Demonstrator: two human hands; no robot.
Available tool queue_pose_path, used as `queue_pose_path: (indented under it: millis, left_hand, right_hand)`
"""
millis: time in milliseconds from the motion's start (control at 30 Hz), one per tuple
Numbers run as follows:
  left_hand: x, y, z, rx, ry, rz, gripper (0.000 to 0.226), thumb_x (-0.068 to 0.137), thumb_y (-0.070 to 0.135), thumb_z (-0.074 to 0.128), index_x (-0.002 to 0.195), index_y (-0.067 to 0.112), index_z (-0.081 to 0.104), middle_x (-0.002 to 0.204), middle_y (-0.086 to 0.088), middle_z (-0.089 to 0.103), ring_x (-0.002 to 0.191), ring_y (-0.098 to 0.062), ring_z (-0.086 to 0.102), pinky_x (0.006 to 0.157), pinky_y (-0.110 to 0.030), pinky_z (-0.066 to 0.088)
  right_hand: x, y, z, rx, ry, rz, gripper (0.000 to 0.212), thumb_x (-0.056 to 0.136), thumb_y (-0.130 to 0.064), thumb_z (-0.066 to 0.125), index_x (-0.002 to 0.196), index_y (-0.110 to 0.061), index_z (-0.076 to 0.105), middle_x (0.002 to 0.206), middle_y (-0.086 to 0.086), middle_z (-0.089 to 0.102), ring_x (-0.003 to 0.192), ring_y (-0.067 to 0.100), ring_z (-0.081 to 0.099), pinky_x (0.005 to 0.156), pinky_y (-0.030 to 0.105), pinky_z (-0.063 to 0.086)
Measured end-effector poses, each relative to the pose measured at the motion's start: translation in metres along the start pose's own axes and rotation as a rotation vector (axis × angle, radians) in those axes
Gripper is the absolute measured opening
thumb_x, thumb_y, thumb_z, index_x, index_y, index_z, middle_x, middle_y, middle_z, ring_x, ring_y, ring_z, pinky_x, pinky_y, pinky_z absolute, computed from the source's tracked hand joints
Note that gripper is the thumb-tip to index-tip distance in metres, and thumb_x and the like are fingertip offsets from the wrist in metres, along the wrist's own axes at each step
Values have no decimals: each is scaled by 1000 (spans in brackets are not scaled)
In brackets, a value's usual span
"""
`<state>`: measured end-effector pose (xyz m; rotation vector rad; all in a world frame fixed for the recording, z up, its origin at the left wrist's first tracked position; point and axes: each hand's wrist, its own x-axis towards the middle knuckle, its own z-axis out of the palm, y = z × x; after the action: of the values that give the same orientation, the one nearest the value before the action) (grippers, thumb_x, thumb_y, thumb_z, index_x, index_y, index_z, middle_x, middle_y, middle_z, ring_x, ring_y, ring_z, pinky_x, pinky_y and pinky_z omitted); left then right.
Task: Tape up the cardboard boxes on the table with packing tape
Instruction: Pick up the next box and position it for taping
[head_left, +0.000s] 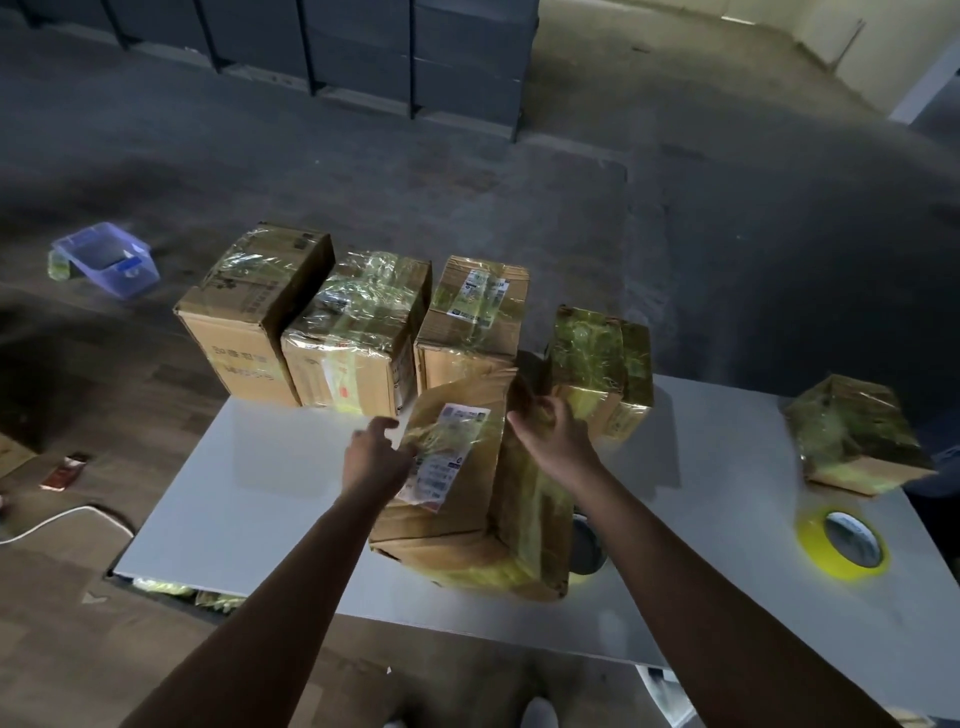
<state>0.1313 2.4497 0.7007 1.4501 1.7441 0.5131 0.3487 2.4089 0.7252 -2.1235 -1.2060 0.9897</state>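
From the head view, the middle box (467, 483) stood tilted on the counter (249, 478) near its front edge, with much yellowish tape wrapped round it. The right hand (550, 431) gripped its upper edge with curled fingers. The left hand (376, 452) lay against the labelled face with its fingers loosely bent, and whether it pinched anything could not be told. The yellow tape roll (844, 543) lay well apart to the right. The step would likely go best by setting the box square, pressing loose tape flat, then reaching for the roll.
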Motion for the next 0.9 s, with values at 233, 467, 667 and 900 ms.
queue_pose_path:
  millis: [233, 467, 667, 900]
  left_hand:
    - [-10, 45, 3, 184, -253, 284, 59, 82, 66, 58, 116, 18, 60, 118, -10, 64, 88, -12, 57, 70, -24, 44]
    - [3, 20, -18, -190, -397, -46, 35, 88, 27, 66, 116, 7, 59, 97, -12, 69, 84, -26, 69, 69, -33, 57]
    - [5, -4, -23, -340, -384, -145, 27, 94, 30, 58, 112, 10, 64, 99, -13, 71, 90, -31, 69, 89, -44, 54]
    - [3, -27, -20, -596, -396, -316, 28, 94, 29, 58, 92, 0, 56, 69, -10, 61, 55, -23, 59, 54, -28, 48]
  right_hand:
    - [2, 2, 11, -68, 2, -78, 71, 76, -53, 73, 135, -26, 46, 133, 8, 49, 122, 31, 49, 98, 44, 45]
    - [-9, 30, 13, 102, -193, 165, 50, 80, -51, 70, 116, -24, 50, 103, -7, 63, 85, 12, 60, 70, 27, 51]
    - [-7, 20, 23, 22, -134, 76, 34, 88, -40, 65, 112, -16, 64, 106, 3, 70, 86, 13, 65, 65, 24, 51]
    - [-10, -1, 8, -90, -17, -52, 56, 93, -56, 46, 133, -18, 52, 118, 3, 62, 105, 23, 60, 86, 36, 50]
